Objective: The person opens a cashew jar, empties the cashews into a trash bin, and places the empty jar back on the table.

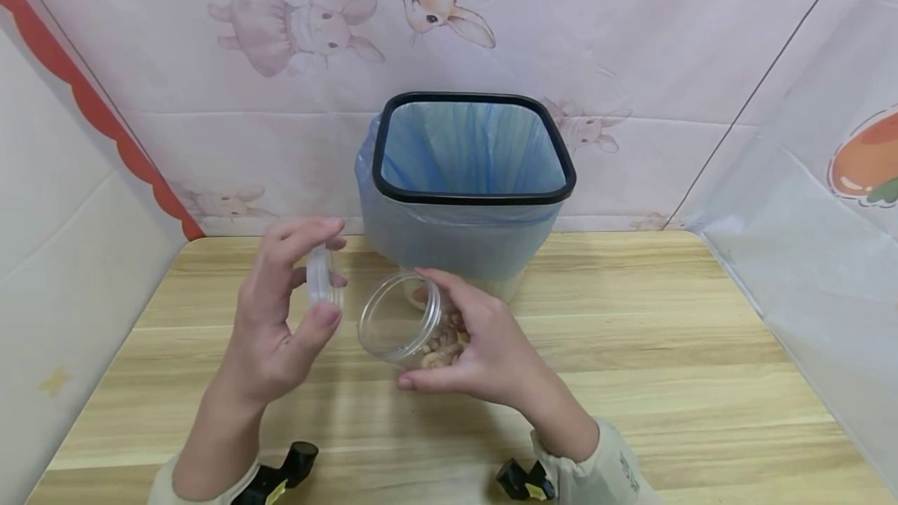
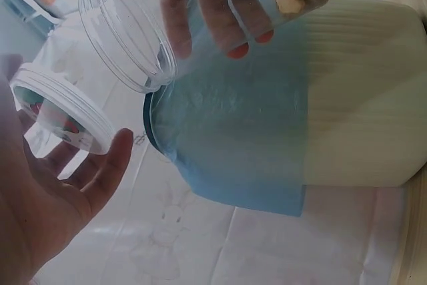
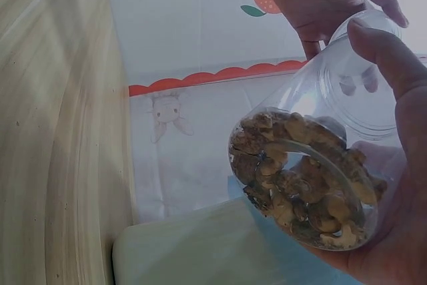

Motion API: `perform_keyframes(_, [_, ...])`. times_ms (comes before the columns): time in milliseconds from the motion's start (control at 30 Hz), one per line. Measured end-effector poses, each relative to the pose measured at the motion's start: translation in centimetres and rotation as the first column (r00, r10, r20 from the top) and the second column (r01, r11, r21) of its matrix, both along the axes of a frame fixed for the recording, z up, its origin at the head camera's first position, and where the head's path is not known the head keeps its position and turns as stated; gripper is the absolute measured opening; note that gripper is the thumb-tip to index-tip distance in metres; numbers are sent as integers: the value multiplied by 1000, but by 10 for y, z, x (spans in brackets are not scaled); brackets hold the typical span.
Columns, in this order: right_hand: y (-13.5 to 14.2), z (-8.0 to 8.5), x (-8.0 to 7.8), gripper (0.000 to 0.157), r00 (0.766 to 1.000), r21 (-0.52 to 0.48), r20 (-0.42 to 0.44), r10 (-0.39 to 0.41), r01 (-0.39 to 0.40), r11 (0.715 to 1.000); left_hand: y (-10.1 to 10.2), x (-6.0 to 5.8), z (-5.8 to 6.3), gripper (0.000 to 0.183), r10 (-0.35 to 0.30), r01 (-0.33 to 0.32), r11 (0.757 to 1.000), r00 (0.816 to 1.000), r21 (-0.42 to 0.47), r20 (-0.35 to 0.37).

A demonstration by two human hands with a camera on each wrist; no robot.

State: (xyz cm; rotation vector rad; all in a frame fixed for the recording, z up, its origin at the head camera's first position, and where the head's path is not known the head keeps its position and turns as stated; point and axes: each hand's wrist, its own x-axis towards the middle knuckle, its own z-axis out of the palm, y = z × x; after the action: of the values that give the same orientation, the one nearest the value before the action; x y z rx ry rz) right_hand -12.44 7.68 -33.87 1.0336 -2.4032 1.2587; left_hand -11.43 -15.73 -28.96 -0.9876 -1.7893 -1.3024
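Observation:
My left hand (image 1: 270, 326) pinches a white screw lid (image 1: 321, 275) between thumb and fingers, its rim turned toward the jar. To the right of it, my right hand (image 1: 491, 341) grips a clear plastic jar (image 1: 394, 322) round its side. Tilted over, the jar has its uncovered mouth facing left, a small gap away from the lid. Brown and tan lumpy pieces (image 3: 300, 185) lie gathered at the jar's bottom end, seen through its base in the right wrist view. Both hands are above the table, in front of the bin.
A pale waste bin with a black rim (image 1: 477, 199) and a blue liner bag (image 1: 456, 150) stands at the back of the wood-grain table (image 1: 666, 349). Behind it hangs a pink rabbit-print backdrop (image 1: 673, 30), with light side panels left and right.

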Motion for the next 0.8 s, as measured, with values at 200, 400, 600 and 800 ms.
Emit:
perform_keyframes(200, [0, 0, 0, 105, 1000, -6, 5, 7, -7, 1000, -2, 0, 2, 54, -34, 33, 998, 999, 55, 2])
perform_keyframes(400, [0, -1, 0, 105, 1000, -7, 8, 13, -13, 1000, -6, -1, 0, 60, 0, -2, 998, 999, 68, 36])
perform_keyframes(600, [0, 0, 0, 105, 1000, -9, 19, 15, -15, 1000, -8, -2, 0, 66, 53, -53, 995, 999, 84, 7])
perform_keyframes(800, [0, 0, 0, 105, 999, -6, 36, 12, -11, 1000, -8, 0, 2, 65, 162, -161, 987, 986, 28, -33])
